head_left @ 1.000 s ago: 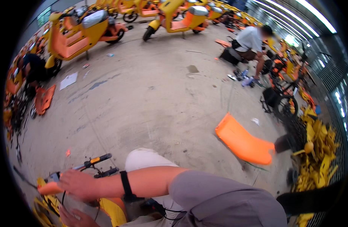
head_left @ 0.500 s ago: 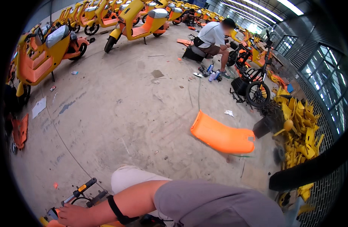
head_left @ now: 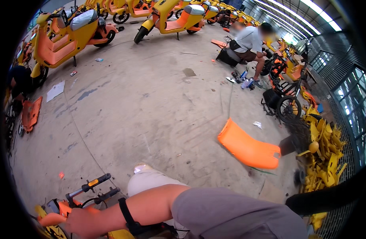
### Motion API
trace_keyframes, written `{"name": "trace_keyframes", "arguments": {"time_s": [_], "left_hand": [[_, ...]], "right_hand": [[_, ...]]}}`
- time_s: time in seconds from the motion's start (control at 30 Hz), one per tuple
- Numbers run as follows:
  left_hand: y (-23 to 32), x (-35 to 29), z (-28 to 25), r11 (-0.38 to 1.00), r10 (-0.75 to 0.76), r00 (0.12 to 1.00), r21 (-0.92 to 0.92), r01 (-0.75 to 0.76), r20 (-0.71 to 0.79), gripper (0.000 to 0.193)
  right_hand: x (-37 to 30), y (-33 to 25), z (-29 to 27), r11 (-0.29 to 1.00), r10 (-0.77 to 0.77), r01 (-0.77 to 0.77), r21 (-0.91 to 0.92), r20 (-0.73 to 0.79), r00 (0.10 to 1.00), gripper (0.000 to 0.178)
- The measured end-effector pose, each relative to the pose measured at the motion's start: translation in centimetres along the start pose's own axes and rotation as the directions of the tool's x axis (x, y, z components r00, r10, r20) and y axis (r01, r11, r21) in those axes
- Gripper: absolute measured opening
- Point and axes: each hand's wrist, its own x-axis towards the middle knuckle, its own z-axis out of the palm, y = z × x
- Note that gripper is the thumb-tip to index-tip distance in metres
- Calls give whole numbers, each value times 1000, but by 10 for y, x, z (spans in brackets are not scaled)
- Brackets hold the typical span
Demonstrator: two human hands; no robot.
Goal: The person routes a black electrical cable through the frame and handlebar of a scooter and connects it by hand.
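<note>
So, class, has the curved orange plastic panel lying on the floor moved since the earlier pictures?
No. The curved orange plastic panel keeps its place relative to the crumpled white scrap on the floor; only the whole view has shifted.

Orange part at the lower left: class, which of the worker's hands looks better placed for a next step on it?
Probably the right: the right hand is right at the orange part, its arm reaching across from the grey sleeve. The left hand is out of view.

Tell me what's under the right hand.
An orange part shows just left of the right hand; the hand covers whatever lies directly beneath, so contact can't be confirmed.
</note>
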Motion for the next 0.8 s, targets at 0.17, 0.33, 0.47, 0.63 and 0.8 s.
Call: {"name": "trace_keyframes", "arguments": {"time_s": [0.17,0.33,0.47,0.63,0.8], "left_hand": [[16,10,-11,1000,-13,998,11,12,55,29],[36,8,-7,992,-86,995,-87,90,50,39],[31,2,-8,989,-142,988,-34,145,62,41],[-19,-38,-26,980,-154,968,152,125,197,40],[-5,-11,-17,996,-85,993,27,83,81,39]], "right_hand": [[-12,11,3,999,35,-35,11,15,999,31],[-24,19,3,999,44,-43,7,-64,997,32],[-17,9,7,999,27,-28,-47,-16,1000,35],[-1,-36,9,993,117,-121,4,214,970,33],[-22,-17,-21,984,145,-158,-80,-147,978,18]]}}
